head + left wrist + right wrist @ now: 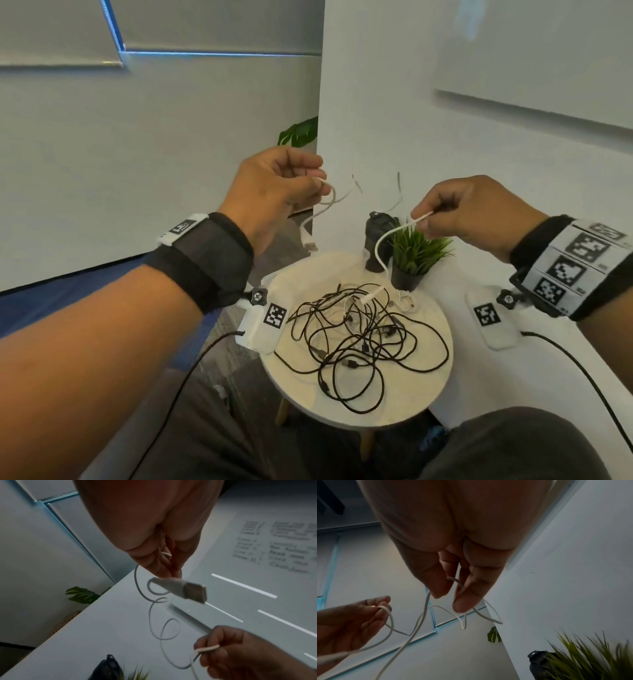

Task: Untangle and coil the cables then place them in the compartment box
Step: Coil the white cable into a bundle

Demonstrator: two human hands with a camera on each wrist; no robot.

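Note:
I hold a white cable (381,244) up above a small round white table (424,387). My left hand (274,192) pinches one stretch of it near its USB plug (188,589), which hangs below the fingers. My right hand (469,212) pinches another stretch, and from there the white cable (421,616) drops to the table. A tangle of black cables (359,335) lies spread over the tabletop, with a thin white cable (406,299) bunched at its far edge. No compartment box shows in any view.
At the table's far side stand a small potted grass plant (416,257) and a dark bottle (378,240). A white wall corner (320,171) rises right behind the table, with a leafy plant (298,132) beyond it. My knees (513,445) are under the near edge.

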